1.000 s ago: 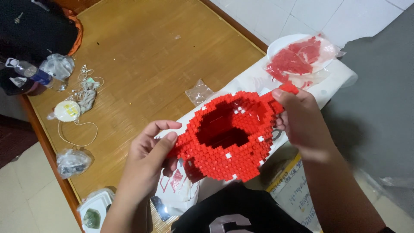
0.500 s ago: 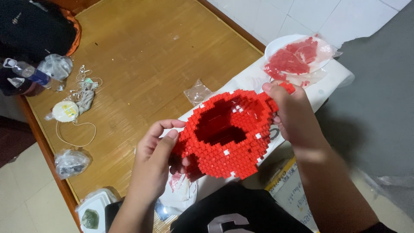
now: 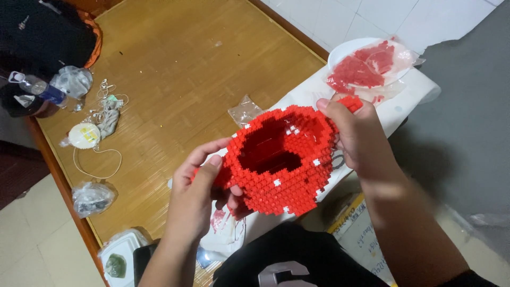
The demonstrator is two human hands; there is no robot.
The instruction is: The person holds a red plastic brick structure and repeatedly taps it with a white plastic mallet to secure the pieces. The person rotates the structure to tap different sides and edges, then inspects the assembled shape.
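Hollow red bowl-shaped model of small plastic bricks (image 3: 281, 159), at centre frame, gripped between both hands. Left hand (image 3: 199, 196) clasping its lower-left wall, thumb on the rim. Right hand (image 3: 358, 141) clamped on its upper-right edge, below the white plate (image 3: 340, 53) of red bricks.

Wooden bed platform w/ bamboo mat (image 3: 180, 69), dark wood edge at left. Pale floor tiles (image 3: 26, 234) below its left edge; white tiled wall (image 3: 372, 21) past far edge. Soft indoor light.
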